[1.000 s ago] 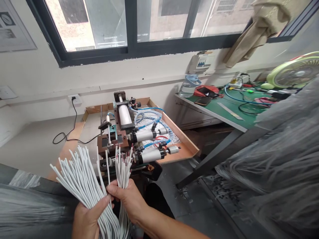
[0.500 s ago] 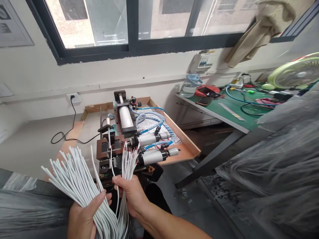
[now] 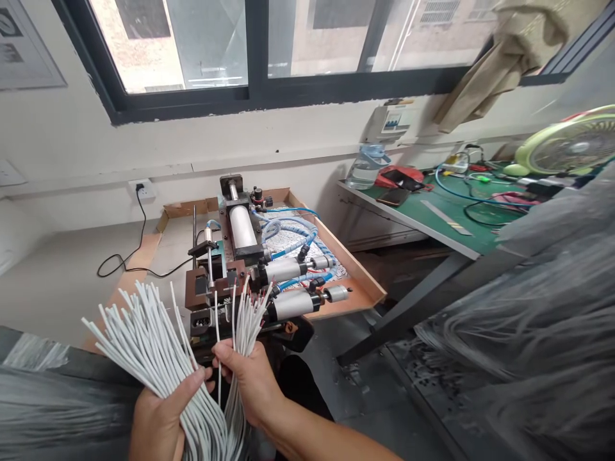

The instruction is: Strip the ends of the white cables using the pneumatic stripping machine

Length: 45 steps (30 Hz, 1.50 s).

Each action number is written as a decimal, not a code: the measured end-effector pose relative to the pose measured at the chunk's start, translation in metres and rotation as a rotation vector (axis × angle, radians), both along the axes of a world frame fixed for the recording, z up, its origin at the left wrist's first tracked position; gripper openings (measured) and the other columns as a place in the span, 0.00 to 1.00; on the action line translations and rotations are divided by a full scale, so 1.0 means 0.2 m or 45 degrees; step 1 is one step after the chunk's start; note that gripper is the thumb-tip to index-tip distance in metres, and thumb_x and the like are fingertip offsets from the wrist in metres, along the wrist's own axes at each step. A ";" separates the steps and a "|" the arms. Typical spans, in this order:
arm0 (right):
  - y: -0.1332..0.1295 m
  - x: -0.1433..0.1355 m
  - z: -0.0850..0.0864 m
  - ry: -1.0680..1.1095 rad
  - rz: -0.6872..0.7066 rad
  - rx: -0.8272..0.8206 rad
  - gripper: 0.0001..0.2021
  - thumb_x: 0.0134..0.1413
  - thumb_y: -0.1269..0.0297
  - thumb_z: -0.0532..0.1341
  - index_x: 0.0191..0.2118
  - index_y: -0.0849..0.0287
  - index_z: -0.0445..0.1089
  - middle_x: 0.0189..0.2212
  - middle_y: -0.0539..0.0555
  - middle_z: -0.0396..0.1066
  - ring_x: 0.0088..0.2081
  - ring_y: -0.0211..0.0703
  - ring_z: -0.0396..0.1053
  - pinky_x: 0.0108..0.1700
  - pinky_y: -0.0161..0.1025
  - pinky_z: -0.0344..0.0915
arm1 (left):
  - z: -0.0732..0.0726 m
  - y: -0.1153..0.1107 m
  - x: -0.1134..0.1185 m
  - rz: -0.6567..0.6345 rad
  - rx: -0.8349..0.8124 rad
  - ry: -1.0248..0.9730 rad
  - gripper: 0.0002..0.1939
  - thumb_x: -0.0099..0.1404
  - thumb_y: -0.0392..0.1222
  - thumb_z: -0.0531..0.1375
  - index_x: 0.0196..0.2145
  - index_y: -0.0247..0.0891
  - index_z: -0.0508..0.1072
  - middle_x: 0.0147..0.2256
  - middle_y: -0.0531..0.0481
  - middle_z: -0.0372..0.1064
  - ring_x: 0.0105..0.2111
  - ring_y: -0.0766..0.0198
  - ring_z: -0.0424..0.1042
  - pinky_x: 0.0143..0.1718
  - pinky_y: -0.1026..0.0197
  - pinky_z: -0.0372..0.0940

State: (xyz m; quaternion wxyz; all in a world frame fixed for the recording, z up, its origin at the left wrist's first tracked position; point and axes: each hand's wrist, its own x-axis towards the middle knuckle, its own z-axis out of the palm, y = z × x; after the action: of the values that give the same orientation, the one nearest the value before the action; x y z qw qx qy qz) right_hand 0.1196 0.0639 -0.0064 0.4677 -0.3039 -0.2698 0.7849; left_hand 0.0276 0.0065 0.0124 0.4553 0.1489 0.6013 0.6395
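Note:
My left hand (image 3: 166,413) is closed around a thick fanned bundle of white wires (image 3: 144,339), its thumb across the front. One or two wires stand apart near that thumb. My right hand (image 3: 252,378) grips a smaller bundle of white wires (image 3: 247,320), some with reddish tips. Between its thumb and forefinger, a single white wire (image 3: 218,326) points up toward the machine. Just beyond both hands is the pneumatic machine (image 3: 223,272), with silver cylinders (image 3: 294,305) and blue air hoses. Whether the single wire's tip touches the machine, I cannot tell.
A wooden-edged tray (image 3: 353,266) surrounds the machine. On the right, a green-topped table (image 3: 418,214) bears a water jug (image 3: 364,168), a phone (image 3: 393,196) and a green fan (image 3: 571,144). Plastic-covered wire bundles (image 3: 542,333) stand at the right. A black cord (image 3: 144,224) runs to the wall socket.
My right hand has shifted slightly left and lower. The single wire, bent before, now stands straighter. End pieces of the two right-hand cylinders have slid outward to the right. My left hand stays put.

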 end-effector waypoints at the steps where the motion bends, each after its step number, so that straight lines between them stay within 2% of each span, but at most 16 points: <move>1: 0.01 0.00 0.00 -0.021 -0.020 -0.007 0.09 0.36 0.65 0.62 0.18 0.66 0.66 0.13 0.49 0.62 0.16 0.29 0.53 0.20 0.30 0.50 | 0.00 0.00 -0.01 0.022 -0.023 -0.010 0.11 0.41 0.34 0.65 0.27 0.30 0.73 0.25 0.46 0.73 0.26 0.57 0.71 0.31 0.57 0.66; 11: 0.07 -0.05 0.03 0.006 -0.075 -0.311 0.07 0.29 0.68 0.62 0.18 0.67 0.66 0.11 0.49 0.61 0.13 0.28 0.53 0.17 0.28 0.47 | -0.02 0.03 -0.04 0.092 -0.001 0.000 0.16 0.40 0.34 0.65 0.31 0.31 0.72 0.26 0.44 0.73 0.26 0.54 0.71 0.32 0.53 0.66; 16: 0.04 -0.07 0.03 0.095 0.052 -0.431 0.10 0.29 0.64 0.64 0.18 0.65 0.64 0.11 0.47 0.60 0.12 0.31 0.54 0.15 0.31 0.52 | -0.03 0.02 -0.04 0.090 0.001 -0.005 0.16 0.40 0.34 0.65 0.31 0.31 0.72 0.25 0.45 0.73 0.27 0.53 0.71 0.31 0.52 0.66; 19: 0.02 -0.06 0.04 0.152 0.165 -0.332 0.12 0.28 0.63 0.65 0.21 0.64 0.64 0.13 0.46 0.60 0.13 0.31 0.55 0.16 0.31 0.52 | -0.03 0.02 -0.04 0.091 -0.021 0.036 0.13 0.40 0.34 0.65 0.28 0.31 0.72 0.24 0.45 0.73 0.25 0.56 0.71 0.30 0.55 0.66; 22: 0.00 -0.03 0.02 0.123 0.260 -0.117 0.12 0.27 0.64 0.67 0.20 0.65 0.66 0.13 0.47 0.60 0.16 0.31 0.56 0.20 0.31 0.52 | -0.02 0.02 -0.02 0.022 0.057 0.056 0.16 0.41 0.34 0.65 0.32 0.34 0.73 0.29 0.48 0.73 0.29 0.58 0.71 0.34 0.58 0.65; 25: -0.02 -0.01 -0.01 0.017 0.076 0.012 0.10 0.31 0.64 0.66 0.19 0.65 0.66 0.13 0.47 0.59 0.17 0.30 0.53 0.20 0.30 0.50 | -0.02 0.02 -0.02 -0.005 0.086 0.047 0.18 0.43 0.33 0.64 0.36 0.36 0.71 0.32 0.49 0.73 0.35 0.57 0.70 0.37 0.59 0.63; 29: -0.02 -0.02 -0.03 -0.054 -0.094 0.029 0.10 0.38 0.62 0.62 0.20 0.65 0.65 0.14 0.48 0.61 0.17 0.30 0.53 0.20 0.30 0.49 | -0.03 0.01 -0.03 0.020 0.022 0.020 0.12 0.41 0.34 0.65 0.28 0.31 0.72 0.26 0.45 0.73 0.27 0.57 0.71 0.32 0.58 0.65; 31: 0.00 -0.02 -0.03 -0.072 -0.110 -0.002 0.10 0.38 0.62 0.62 0.19 0.65 0.65 0.14 0.48 0.61 0.16 0.30 0.52 0.20 0.30 0.49 | -0.02 0.01 -0.03 0.053 0.008 -0.002 0.12 0.41 0.34 0.65 0.28 0.31 0.72 0.25 0.45 0.73 0.26 0.58 0.71 0.31 0.58 0.65; 36: 0.03 -0.04 0.01 -0.030 -0.126 -0.207 0.08 0.33 0.65 0.63 0.17 0.66 0.65 0.12 0.48 0.61 0.15 0.29 0.52 0.18 0.29 0.47 | 0.01 0.02 -0.02 0.045 0.034 -0.008 0.14 0.41 0.33 0.65 0.30 0.32 0.72 0.29 0.45 0.73 0.30 0.55 0.71 0.34 0.56 0.65; 40: 0.03 -0.05 0.00 0.032 -0.123 -0.280 0.08 0.32 0.66 0.63 0.18 0.66 0.66 0.12 0.48 0.61 0.14 0.29 0.53 0.18 0.29 0.49 | 0.01 0.03 -0.02 0.063 0.047 0.029 0.14 0.40 0.33 0.65 0.29 0.32 0.72 0.26 0.47 0.73 0.27 0.57 0.71 0.32 0.57 0.66; 45: 0.02 -0.05 0.01 0.078 -0.020 -0.310 0.10 0.31 0.65 0.64 0.20 0.66 0.66 0.13 0.48 0.61 0.16 0.31 0.55 0.19 0.31 0.54 | 0.00 0.02 -0.01 0.105 0.028 0.060 0.11 0.38 0.33 0.66 0.24 0.32 0.71 0.21 0.49 0.71 0.22 0.60 0.70 0.27 0.60 0.66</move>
State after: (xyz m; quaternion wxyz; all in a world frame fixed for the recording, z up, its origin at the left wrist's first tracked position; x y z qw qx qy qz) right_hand 0.1097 0.0675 -0.0049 0.4414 -0.3365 -0.1557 0.8172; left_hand 0.0257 0.0097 0.0129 0.4128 0.1440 0.6103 0.6605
